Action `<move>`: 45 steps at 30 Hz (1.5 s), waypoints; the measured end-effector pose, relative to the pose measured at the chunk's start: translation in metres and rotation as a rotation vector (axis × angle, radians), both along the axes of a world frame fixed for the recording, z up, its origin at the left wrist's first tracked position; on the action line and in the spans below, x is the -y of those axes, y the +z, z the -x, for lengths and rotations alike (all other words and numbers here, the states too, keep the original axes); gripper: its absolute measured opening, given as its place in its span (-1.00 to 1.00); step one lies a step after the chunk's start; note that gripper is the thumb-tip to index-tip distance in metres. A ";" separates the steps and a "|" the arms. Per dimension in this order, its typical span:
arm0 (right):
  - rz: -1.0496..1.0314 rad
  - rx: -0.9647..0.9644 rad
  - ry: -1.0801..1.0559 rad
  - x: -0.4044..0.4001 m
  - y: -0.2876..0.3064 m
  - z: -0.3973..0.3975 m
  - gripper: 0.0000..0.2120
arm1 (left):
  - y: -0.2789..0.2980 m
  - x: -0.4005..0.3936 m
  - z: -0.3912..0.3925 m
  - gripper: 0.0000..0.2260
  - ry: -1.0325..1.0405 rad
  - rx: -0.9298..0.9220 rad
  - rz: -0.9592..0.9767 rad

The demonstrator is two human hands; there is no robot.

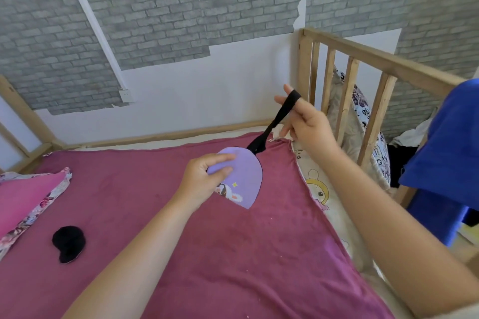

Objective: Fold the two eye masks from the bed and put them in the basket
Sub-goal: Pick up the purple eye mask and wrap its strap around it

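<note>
Purple eye mask (243, 179): folded in half, cartoon print outward, pinched in left grip (204, 181). Its black strap (281, 116) is stretched taut up to right grip (308, 124). Black eye mask (68, 243): on bed (233, 254), well left of both grips, looks bunched.

Grey brick wallpaper (160, 8), peeling; wooden bed rail (373, 59); magenta sheet (233, 254)

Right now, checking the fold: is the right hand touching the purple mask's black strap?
Touching: in the head view the black strap loops over the right hand fingers.
</note>
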State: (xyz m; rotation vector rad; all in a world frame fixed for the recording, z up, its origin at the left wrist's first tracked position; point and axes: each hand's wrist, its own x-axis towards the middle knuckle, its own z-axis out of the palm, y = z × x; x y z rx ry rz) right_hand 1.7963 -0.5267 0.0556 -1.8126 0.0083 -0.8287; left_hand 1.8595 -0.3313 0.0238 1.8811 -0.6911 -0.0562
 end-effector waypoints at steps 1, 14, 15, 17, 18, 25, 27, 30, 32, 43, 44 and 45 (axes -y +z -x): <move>0.158 -0.078 -0.167 0.003 -0.007 -0.005 -0.56 | -0.001 0.001 0.001 -0.71 -0.010 0.045 -0.023; -0.446 -0.815 0.313 -0.023 -0.056 -0.005 -0.63 | -0.022 0.008 -0.006 -0.78 0.000 0.387 0.067; -0.491 -0.797 0.322 -0.022 -0.056 -0.005 -0.66 | -0.025 0.009 -0.007 -0.84 -0.033 0.418 0.057; -0.565 -0.761 0.289 -0.023 -0.056 -0.006 -0.79 | -0.032 0.009 -0.009 -0.89 -0.095 0.490 0.015; -0.579 -0.744 0.253 -0.024 -0.056 -0.006 -0.86 | -0.035 0.009 -0.010 -0.89 -0.111 0.487 -0.012; -0.377 -0.489 -0.011 -0.023 -0.066 -0.004 -0.75 | -0.033 0.012 0.014 -0.87 -0.089 -0.698 0.234; -0.285 -0.471 0.006 -0.031 -0.071 0.000 -0.71 | -0.036 0.019 0.017 -0.91 -0.057 -0.742 0.300; -0.213 -0.430 0.041 -0.046 -0.077 0.006 -0.70 | -0.041 0.031 0.018 -0.75 0.128 -0.621 0.296; -0.290 -0.407 0.068 -0.047 -0.078 0.011 -0.74 | -0.040 0.033 0.020 -0.66 0.134 -0.599 0.329; -0.782 -0.261 0.147 -0.021 -0.088 0.023 -0.70 | -0.048 0.021 0.017 -0.70 -0.142 -0.415 0.162; -0.782 -0.256 0.163 -0.020 -0.089 0.023 -0.70 | -0.048 0.019 0.016 -0.70 -0.145 -0.370 0.104; -0.769 -0.258 0.180 -0.018 -0.089 0.023 -0.71 | -0.046 0.017 0.015 -0.69 -0.163 -0.337 0.052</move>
